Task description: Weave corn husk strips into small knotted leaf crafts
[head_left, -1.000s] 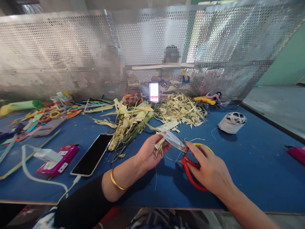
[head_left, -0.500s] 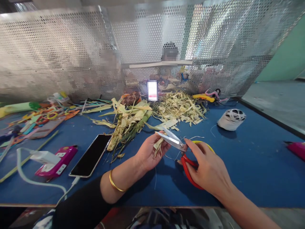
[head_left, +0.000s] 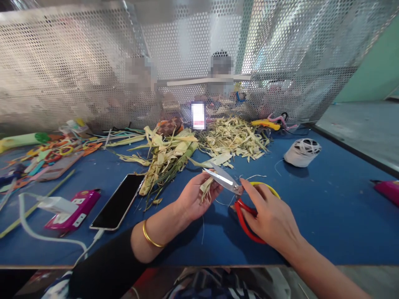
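Observation:
My left hand (head_left: 195,198) is closed around a small bundle of pale dried husk strips (head_left: 206,190), whose loose ends hang over the fingers. My right hand (head_left: 269,211) grips scissors (head_left: 234,189) with one red and one yellow handle. The blades stand parted and point left, lying at the top of the bundle by my left fingertips. A thin pale thread (head_left: 203,230) dangles below my left hand. Beyond the hands lie a heap of uncut husks (head_left: 170,158) and a pile of husk clippings (head_left: 235,139).
A spool of white string (head_left: 302,153) stands on the blue table (head_left: 330,220) at the right. Left of my arm are a charging phone (head_left: 118,203) and a magenta power strip (head_left: 75,211). A perforated metal screen (head_left: 193,45) crosses the back, with people behind it.
The scissor blades have parted a little more from one second ago. The husk bundle stays in my left hand. The whole view has shifted slightly.

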